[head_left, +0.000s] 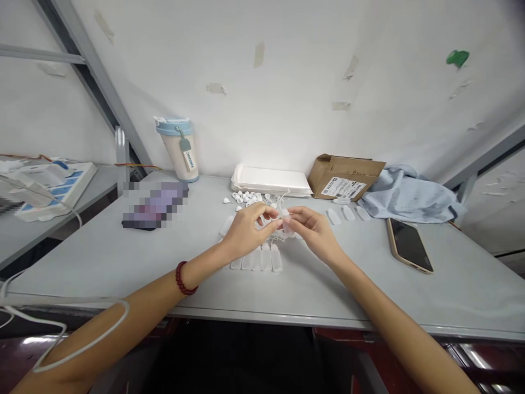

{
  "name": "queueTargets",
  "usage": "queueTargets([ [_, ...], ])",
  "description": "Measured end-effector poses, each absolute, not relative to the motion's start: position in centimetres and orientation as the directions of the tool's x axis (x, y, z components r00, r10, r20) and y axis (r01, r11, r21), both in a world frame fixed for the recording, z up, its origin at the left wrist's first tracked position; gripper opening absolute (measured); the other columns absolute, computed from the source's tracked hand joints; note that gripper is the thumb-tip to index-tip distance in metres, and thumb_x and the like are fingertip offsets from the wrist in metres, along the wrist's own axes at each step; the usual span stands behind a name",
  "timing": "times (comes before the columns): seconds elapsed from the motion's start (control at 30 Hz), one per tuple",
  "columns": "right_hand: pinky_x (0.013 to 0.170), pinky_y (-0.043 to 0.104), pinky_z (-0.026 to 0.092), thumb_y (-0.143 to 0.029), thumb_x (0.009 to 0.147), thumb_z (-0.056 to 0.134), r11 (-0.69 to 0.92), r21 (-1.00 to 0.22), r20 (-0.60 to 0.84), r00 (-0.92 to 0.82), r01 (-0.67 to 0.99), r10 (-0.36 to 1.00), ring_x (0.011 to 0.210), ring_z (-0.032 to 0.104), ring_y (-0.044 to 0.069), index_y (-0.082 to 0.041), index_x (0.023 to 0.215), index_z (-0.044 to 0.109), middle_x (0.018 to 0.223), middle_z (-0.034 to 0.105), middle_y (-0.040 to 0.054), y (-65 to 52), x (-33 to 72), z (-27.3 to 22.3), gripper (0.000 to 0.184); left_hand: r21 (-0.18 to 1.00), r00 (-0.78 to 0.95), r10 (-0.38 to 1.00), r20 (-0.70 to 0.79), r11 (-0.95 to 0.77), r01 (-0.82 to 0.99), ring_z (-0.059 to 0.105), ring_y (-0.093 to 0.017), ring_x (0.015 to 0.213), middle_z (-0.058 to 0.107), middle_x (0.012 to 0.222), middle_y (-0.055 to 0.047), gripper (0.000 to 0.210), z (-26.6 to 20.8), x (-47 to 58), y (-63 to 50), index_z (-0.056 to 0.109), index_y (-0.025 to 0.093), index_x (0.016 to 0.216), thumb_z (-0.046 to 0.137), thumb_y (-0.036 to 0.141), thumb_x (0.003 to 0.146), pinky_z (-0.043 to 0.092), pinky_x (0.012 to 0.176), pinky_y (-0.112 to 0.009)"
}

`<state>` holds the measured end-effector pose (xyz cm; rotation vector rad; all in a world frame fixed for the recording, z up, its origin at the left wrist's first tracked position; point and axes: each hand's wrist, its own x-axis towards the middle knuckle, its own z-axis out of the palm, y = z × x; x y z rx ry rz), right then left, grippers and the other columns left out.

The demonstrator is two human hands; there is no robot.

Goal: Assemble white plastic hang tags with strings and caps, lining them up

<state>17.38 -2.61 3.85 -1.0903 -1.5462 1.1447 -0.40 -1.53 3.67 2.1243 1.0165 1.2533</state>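
Note:
Over the middle of the table, my right hand (pixel 318 232) pinches a small translucent plastic bottle (pixel 286 227), held nearly upright. My left hand (pixel 248 230) is closed at the bottle's neck, thumb and fingertips pressed together; whatever lies between them is too small to make out. Below the hands, several similar bottles (pixel 266 258) lie side by side in a row, partly covered by my left wrist. White caps (pixel 248 198) sit in a loose pile just behind my left hand. Thin white string (pixel 280 196) shows among these things.
Behind stand a stack of white envelopes or sheets (pixel 270 179), a cardboard box (pixel 346 178) and a cream tumbler (pixel 178 150). More bottles (pixel 348 213) lie to the right, near a light blue cloth (pixel 406 194) and a phone (pixel 409 245). A white cable (pixel 118 323) crosses my left forearm.

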Motion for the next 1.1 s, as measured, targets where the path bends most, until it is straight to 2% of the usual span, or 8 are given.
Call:
queueTargets([
  [0.1,0.074,0.033,0.051,-0.042,0.078,0.065,0.123,-0.991,0.106,-0.244,0.056,0.964,0.08,0.068,0.019,-0.018,0.095,0.059,0.081,0.071,0.0052,-2.6,17.5,4.1,0.031,0.484,0.357,0.614,0.703,-0.782,0.391,0.058,-0.02,0.092,0.063,0.1,-0.008,0.02,3.1,-0.3,-1.5,0.06,0.017,0.099,0.063,0.022,0.08,0.05,0.076,-0.033],
  [0.17,0.076,0.035,0.052,-0.043,0.077,0.065,0.096,-0.995,0.093,-0.274,0.0,0.957,0.085,0.068,0.021,-0.018,0.096,0.059,0.084,0.072,0.0058,-2.5,17.5,4.1,0.032,0.364,0.418,0.517,0.747,-0.844,0.393,0.055,-0.021,0.101,0.06,0.107,-0.01,0.027,2.8,-0.4,-1.5,0.057,0.017,0.106,0.064,0.024,0.08,0.048,0.085,-0.038],
  [0.23,0.076,0.037,0.052,-0.044,0.077,0.066,0.082,-0.996,0.086,-0.289,-0.024,0.954,0.086,0.068,0.022,-0.018,0.096,0.059,0.085,0.072,0.0064,-2.5,17.5,4.1,0.033,0.292,0.468,0.464,0.752,-0.871,0.395,0.054,-0.023,0.104,0.058,0.112,-0.011,0.034,2.7,-0.4,-1.4,0.055,0.017,0.11,0.066,0.027,0.079,0.045,0.091,-0.041],
  [0.33,0.075,0.036,0.053,-0.043,0.076,0.066,0.07,-0.997,0.073,-0.295,-0.019,0.953,0.086,0.068,0.022,-0.018,0.097,0.059,0.086,0.072,0.0072,-2.4,17.6,4.1,0.034,0.242,0.506,0.449,0.737,-0.873,0.422,0.051,-0.025,0.108,0.057,0.117,-0.012,0.04,2.6,-0.5,-1.4,0.052,0.017,0.115,0.066,0.03,0.08,0.044,0.093,-0.045],
  [0.53,0.076,0.036,0.052,-0.042,0.079,0.064,0.079,-0.996,0.057,-0.36,0.047,0.931,0.084,0.067,0.021,-0.017,0.098,0.06,0.083,0.071,0.0068,-2.4,18.0,4.5,0.032,0.189,0.536,0.421,0.732,-0.881,0.434,0.05,-0.027,0.108,0.059,0.115,-0.013,0.038,2.9,-0.5,-1.5,0.052,0.016,0.115,0.063,0.031,0.082,0.044,0.092,-0.046],
  [0.77,0.067,0.03,0.051,-0.042,0.078,0.063,0.102,-0.956,-0.02,-0.408,0.276,0.913,0.074,0.062,0.015,-0.016,0.089,0.065,0.082,0.067,0.004,-2.0,19.4,5.2,0.028,0.203,0.594,0.436,0.676,-0.885,0.418,0.049,-0.026,0.106,0.062,0.108,-0.012,0.038,3.0,-0.4,-1.8,0.056,0.013,0.11,0.066,0.032,0.079,0.045,0.09,-0.043],
  [0.97,0.059,0.026,0.047,-0.044,0.081,0.06,0.095,-0.901,-0.156,-0.52,0.423,0.84,0.064,0.063,0.014,-0.015,0.083,0.066,0.07,0.065,0.0024,-1.9,20.4,5.8,0.03,0.247,0.67,0.44,0.598,-0.897,0.368,0.049,-0.025,0.103,0.063,0.104,-0.011,0.038,2.8,-0.2,-2.3,0.059,0.012,0.105,0.066,0.039,0.079,0.044,0.09,-0.04],
  [1.1,0.053,0.024,0.045,-0.046,0.08,0.059,0.059,-0.867,-0.294,-0.604,0.495,0.741,0.064,0.065,0.015,-0.014,0.082,0.066,0.072,0.068,0.0044,-2.0,20.9,6.2,0.033,0.325,0.73,0.438,0.524,-0.896,0.303,0.049,-0.025,0.099,0.064,0.1,-0.01,0.036,2.9,-0.1,-2.8,0.061,0.013,0.101,0.067,0.039,0.077,0.045,0.086,-0.038],
])
